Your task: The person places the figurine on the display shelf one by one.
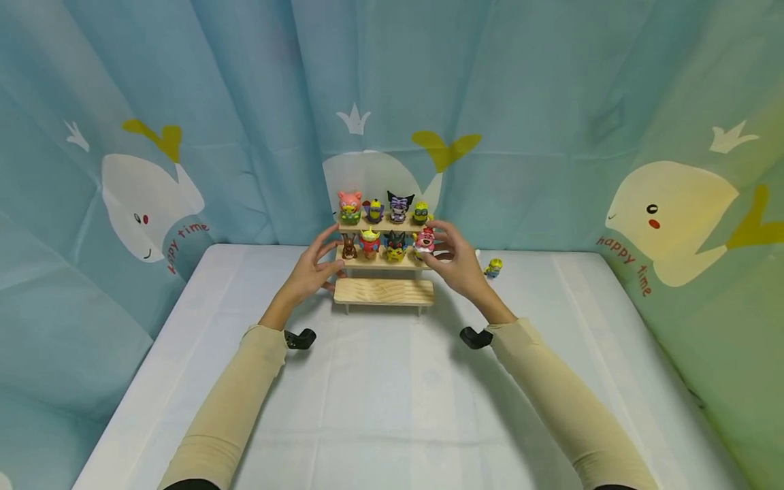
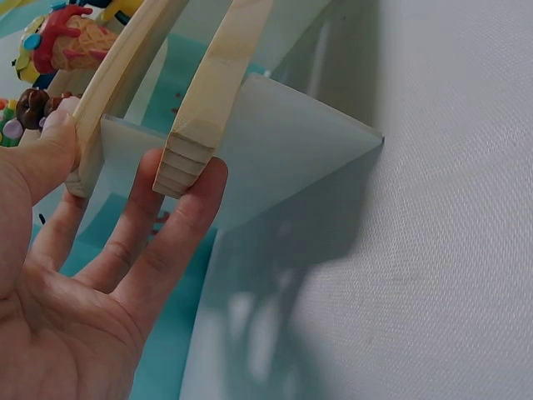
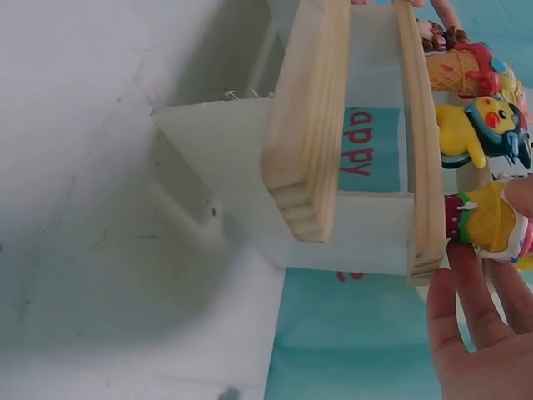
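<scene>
A three-tier wooden display stand (image 1: pixel 383 291) with pale side panels stands at the back of the table. My left hand (image 1: pixel 312 265) is at its left end. In the left wrist view the spread fingers touch the board ends, with the thumb by a brown figurine (image 1: pixel 349 247) on the middle tier. At the right end, my right hand (image 1: pixel 453 258) pinches a pink bear figurine (image 1: pixel 424 239) in a yellow cone, its base at the middle board. Between these on that tier are a red-coated, ice-cream-cone figurine (image 1: pixel 369 243) and a yellow figurine in a dark hood (image 1: pixel 395 246).
The top tier holds a pink figurine (image 1: pixel 350 207), a purple-caped yellow one (image 1: pixel 373 211), a black-eared one (image 1: pixel 399 207) and a green-yellow one (image 1: pixel 420 213). A yellow-and-blue figurine (image 1: pixel 493 267) is on the table right of the stand. A blue whale-print curtain (image 1: pixel 527 190) hangs behind.
</scene>
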The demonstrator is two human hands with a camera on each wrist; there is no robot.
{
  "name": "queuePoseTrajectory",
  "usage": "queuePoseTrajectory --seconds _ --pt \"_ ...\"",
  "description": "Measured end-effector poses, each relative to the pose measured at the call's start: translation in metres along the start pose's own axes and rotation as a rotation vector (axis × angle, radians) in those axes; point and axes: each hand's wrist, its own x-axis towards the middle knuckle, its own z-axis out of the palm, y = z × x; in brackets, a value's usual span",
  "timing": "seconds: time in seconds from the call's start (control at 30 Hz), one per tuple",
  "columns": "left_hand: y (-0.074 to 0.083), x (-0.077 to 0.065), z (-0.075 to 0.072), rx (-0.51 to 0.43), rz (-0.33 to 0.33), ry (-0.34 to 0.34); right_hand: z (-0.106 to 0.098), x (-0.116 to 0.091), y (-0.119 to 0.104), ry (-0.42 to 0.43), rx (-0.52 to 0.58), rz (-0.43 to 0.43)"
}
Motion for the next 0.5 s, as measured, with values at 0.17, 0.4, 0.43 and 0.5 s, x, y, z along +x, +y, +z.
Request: queuePoseTrajectory --seconds 0.17,0.4,0.43,0.5 --pt "0.001 -0.0005 0.001 -0.017 -0.019 0.005 0.0023 -0.0021 0.0005 0.008 0.01 0.001" --pt "0.0006 -0.0008 0.0012 0.007 -0.013 0.016 0.0032 -0.0018 -0.0025 0.015 0.004 0.003" --pt "0.0005 -0.0008 0.0013 0.009 -0.009 0.016 0.0033 -0.0019 -0.0036 0.016 0.003 0.001" --pt "0.0003 -0.001 0.0013 0.012 -0.005 0.014 0.0034 -0.0024 -0.0061 0.015 -0.002 -0.003"
